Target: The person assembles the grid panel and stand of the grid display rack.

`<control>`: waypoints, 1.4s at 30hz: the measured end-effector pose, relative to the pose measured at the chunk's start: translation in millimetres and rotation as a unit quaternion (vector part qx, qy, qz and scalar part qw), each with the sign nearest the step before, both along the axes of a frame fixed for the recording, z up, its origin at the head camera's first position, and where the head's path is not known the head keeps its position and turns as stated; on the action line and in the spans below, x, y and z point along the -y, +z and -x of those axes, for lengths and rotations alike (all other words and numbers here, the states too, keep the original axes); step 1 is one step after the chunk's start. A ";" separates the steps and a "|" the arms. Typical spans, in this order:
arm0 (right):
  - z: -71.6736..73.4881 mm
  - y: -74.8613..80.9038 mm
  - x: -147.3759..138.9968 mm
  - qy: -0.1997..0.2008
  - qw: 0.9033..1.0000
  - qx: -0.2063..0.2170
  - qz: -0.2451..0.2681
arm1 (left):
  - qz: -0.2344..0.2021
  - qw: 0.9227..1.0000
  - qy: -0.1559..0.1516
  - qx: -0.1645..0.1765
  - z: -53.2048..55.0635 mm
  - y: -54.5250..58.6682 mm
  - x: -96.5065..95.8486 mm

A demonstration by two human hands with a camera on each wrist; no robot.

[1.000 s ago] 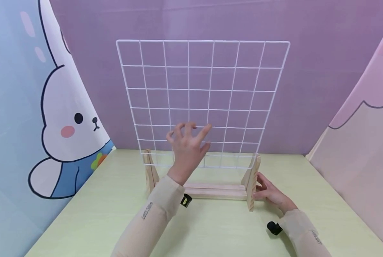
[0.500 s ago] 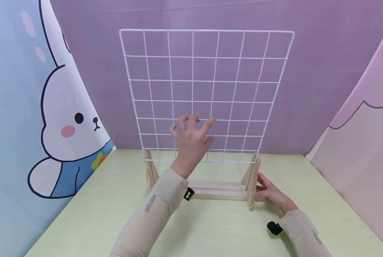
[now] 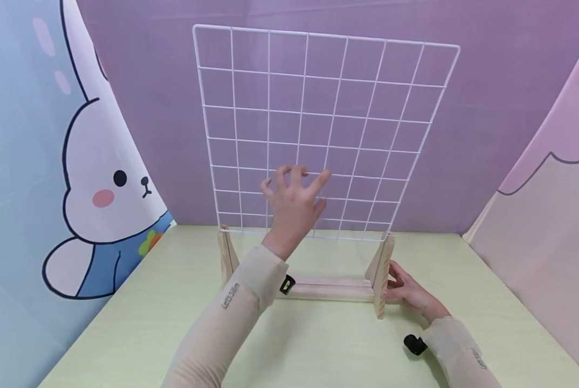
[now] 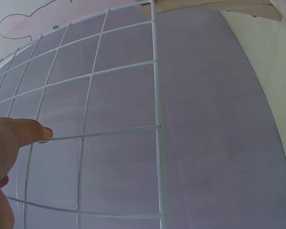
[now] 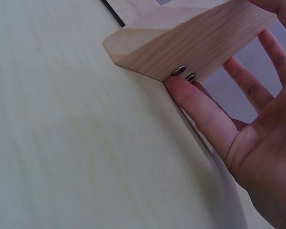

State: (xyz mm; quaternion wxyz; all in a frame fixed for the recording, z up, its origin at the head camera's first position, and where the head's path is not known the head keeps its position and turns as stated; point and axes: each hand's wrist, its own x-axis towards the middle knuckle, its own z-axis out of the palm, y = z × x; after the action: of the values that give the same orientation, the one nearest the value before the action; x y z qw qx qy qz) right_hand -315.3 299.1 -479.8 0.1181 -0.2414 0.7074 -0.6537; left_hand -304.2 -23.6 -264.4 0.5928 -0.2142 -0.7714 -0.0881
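A white wire grid panel [image 3: 283, 127] stands up above a wooden stand [image 3: 338, 291], its right side slightly lower than its left. My left hand [image 3: 293, 207] holds the grid low near its middle, fingers bent at the wires; a fingertip [image 4: 45, 132] lies on one wire in the left wrist view. The grid's bottom corners are beside the tops of the stand's uprights; whether they sit in slots, I cannot tell. My right hand [image 3: 411, 295] grips the stand's right upright [image 3: 381, 280], thumb beside two screws [image 5: 185, 73] in the right wrist view.
Pale green table [image 3: 347, 345] lies under the stand. Purple cloth [image 3: 483, 81] hangs behind, and printed cartoon cloth [image 3: 110, 161] forms the left side. Pink and cream cloth [image 3: 556, 226] borders the right. Black wrist cameras [image 3: 415, 345] sit at both cuffs.
My left hand has raised the grid and shifted it somewhat right. Its lower edge rose to about the upright tops, and it has tilted down toward the right. My right hand has stayed put.
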 end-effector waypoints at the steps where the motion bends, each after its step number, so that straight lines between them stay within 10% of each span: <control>1: -0.1 -0.4 -0.2 0.000 1.000 -0.001 0.001 | 0.001 1.000 0.002 -0.001 0.5 0.4 -0.2; 42: -1.4 -2.2 4.7 0.009 1.000 -0.005 0.017 | 0.000 1.000 0.017 0.021 13.5 -2.1 7.8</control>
State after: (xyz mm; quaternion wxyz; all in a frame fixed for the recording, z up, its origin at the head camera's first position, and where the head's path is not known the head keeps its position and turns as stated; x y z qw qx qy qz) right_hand -314.0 294.4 -482.1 0.1164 -0.2529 0.6944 -0.6636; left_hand -317.7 -31.3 -266.5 0.5775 -0.1992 -0.7873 -0.0831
